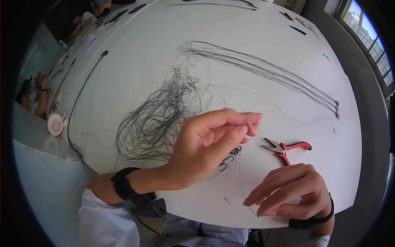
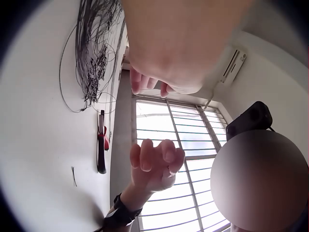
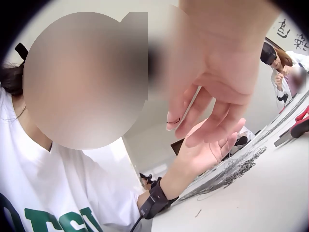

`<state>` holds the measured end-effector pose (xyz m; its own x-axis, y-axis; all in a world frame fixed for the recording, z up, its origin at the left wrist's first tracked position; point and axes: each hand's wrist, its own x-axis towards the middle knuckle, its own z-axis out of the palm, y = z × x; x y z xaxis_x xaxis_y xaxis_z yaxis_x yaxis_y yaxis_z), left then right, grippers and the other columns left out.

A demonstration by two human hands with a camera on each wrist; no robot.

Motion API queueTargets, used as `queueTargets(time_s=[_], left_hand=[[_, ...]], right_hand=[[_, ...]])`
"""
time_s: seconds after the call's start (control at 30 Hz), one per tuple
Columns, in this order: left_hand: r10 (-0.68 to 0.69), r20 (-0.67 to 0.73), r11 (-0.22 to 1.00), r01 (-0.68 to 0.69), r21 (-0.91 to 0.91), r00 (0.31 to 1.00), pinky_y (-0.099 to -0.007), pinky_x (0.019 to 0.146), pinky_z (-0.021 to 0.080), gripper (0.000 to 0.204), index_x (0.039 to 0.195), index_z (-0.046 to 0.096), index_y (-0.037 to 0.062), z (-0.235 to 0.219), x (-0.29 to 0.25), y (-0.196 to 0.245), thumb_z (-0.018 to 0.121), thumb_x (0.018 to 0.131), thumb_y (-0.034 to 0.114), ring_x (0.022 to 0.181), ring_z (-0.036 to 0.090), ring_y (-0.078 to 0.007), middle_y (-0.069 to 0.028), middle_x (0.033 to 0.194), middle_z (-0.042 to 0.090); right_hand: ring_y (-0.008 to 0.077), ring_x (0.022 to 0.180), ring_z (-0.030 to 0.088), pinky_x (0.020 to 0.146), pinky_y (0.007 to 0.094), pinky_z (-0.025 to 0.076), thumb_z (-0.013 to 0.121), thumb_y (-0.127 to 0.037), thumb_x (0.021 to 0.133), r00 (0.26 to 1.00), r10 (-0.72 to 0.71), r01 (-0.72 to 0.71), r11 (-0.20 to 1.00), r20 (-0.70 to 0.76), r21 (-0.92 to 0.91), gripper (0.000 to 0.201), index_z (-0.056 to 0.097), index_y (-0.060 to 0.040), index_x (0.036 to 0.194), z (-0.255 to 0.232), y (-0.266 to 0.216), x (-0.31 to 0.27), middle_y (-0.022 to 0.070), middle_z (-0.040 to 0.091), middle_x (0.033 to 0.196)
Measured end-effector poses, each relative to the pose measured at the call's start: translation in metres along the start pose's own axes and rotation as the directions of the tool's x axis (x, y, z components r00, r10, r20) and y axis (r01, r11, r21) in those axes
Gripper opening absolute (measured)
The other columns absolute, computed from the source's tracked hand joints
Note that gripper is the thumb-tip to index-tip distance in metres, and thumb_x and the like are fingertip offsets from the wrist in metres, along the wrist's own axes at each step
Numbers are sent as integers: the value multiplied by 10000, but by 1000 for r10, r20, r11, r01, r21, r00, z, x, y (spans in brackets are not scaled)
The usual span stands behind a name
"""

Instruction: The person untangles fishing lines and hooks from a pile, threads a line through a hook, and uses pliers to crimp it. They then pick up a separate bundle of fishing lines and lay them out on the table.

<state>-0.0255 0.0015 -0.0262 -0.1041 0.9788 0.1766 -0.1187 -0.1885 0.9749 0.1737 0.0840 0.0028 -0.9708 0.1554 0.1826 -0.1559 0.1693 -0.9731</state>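
My left hand (image 1: 201,144) is raised over the table, its thumb and index finger pinching a thin fishing line (image 1: 240,181). A small loop of the line crosses the index finger near its tip. From there the line runs down to my right hand (image 1: 294,191), which pinches its lower part between thumb and fingertips near the table's front edge. In the right wrist view a short dark curved piece (image 3: 174,121) shows at a right fingertip. Under the left hand lies a big tangled bundle of dark line (image 1: 144,119), with a clump of small dark hooks (image 1: 235,151) partly hidden.
Red-handled pliers (image 1: 299,145) lie just beyond the right hand. A long bundle of lines (image 1: 263,72) stretches across the far table, another (image 1: 88,80) at the left. A white round spool (image 1: 55,124) stands at the left edge. Another person's arm (image 1: 42,96) is at far left.
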Motion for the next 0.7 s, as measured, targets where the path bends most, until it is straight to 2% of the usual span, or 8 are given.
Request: queueTargets(time_s=[0.17,0.23,0.33,0.37,0.47,0.5,0.6,0.7], left_hand=[[22,81,997,-16,-75,996,-357,842,533,183,961,551,-63,1,-2,-4,417,927,58,1028,615,-295,-249,1149,578],[-154,270,941,225,-254,950,-339,755,567,170,941,536,-56,2,-5,2,413,926,60,930,654,-291,-225,1085,603],[-194,369,910,307,-277,909,-319,653,585,164,945,527,-57,7,-6,4,412,924,58,830,677,-287,-205,1011,618],[-220,362,906,327,-268,906,-310,572,575,149,932,533,-65,9,-7,6,422,912,32,750,684,-272,-187,914,640],[-202,448,889,354,-289,871,-297,535,557,125,911,539,-70,6,-6,8,436,895,-2,690,682,-256,-168,819,650],[-232,407,881,368,-297,883,-285,515,539,130,889,568,-84,9,-8,10,457,878,-17,640,674,-241,-165,764,654],[-244,399,914,347,-211,884,-278,523,538,162,894,610,-101,9,-6,11,478,870,-11,633,671,-232,-179,790,658],[-309,391,911,388,-138,867,-272,521,528,172,901,636,-115,9,-5,11,503,852,-18,614,662,-220,-184,803,661]], right_hand=[[237,716,662,652,299,536,631,32,722,993,-83,93,988,-85,123,67,678,38,769,1,5,-3,236,656,950],[249,661,662,642,317,550,640,21,725,953,-103,171,959,-284,227,64,680,55,762,4,3,-7,303,637,908],[233,599,648,581,308,547,576,-86,841,878,-116,259,931,-464,258,125,566,11,763,-8,-2,-9,263,632,851],[214,569,630,551,294,533,556,-128,865,852,-113,256,941,-512,219,153,533,-8,772,-14,-3,-10,239,625,843],[148,497,572,480,240,475,512,-196,909,769,-135,255,961,-625,106,190,521,-26,826,-28,2,-14,175,610,842],[135,495,565,479,230,464,513,-184,909,754,-112,180,983,-647,40,176,534,-23,840,-32,3,-15,164,615,838],[110,498,560,473,209,434,531,-161,907,729,-113,53,993,-675,-109,157,579,-16,869,-31,5,-13,138,633,817],[111,513,579,477,206,435,577,-129,888,621,-184,-6,971,-762,-240,151,634,10,873,-24,5,-8,130,669,815]])
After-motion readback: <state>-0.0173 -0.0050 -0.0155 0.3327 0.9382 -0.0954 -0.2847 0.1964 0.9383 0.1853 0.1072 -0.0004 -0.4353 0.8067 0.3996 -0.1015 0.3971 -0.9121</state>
